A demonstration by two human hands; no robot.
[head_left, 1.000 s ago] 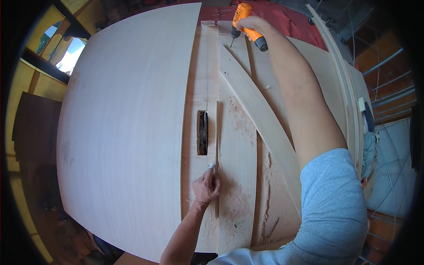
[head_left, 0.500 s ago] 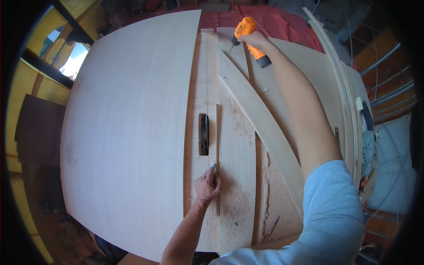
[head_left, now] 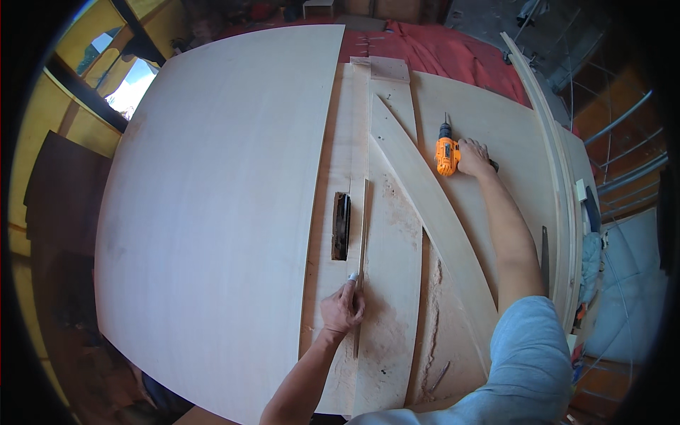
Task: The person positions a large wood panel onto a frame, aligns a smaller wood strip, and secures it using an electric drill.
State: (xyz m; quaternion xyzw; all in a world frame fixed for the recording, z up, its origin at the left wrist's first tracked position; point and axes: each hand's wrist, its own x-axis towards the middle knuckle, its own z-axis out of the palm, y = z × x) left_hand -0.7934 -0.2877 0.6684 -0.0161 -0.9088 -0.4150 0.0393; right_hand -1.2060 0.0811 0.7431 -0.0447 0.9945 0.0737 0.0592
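The right grip (head_left: 473, 157) grasps the orange drill (head_left: 447, 157), with the bit (head_left: 446, 118) directed forward, presumably to hold the tip away from the forearm (head_left: 516, 244). The left grip (head_left: 343, 310) touches the thin strip (head_left: 365, 212) at its right, apparently steadying it; I cannot tell whether it pinches. The slot (head_left: 341, 227) lies just ahead of that grip.

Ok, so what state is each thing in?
Orange drill: bit fitted, held in right hand; running or not, unclear
Thin wood strip: lying lengthwise, partly covered by left hand
Rectangular slot: cut open
Diagonal board: lying aslant
Large panel: lying flat
Red cloth: wrinkled
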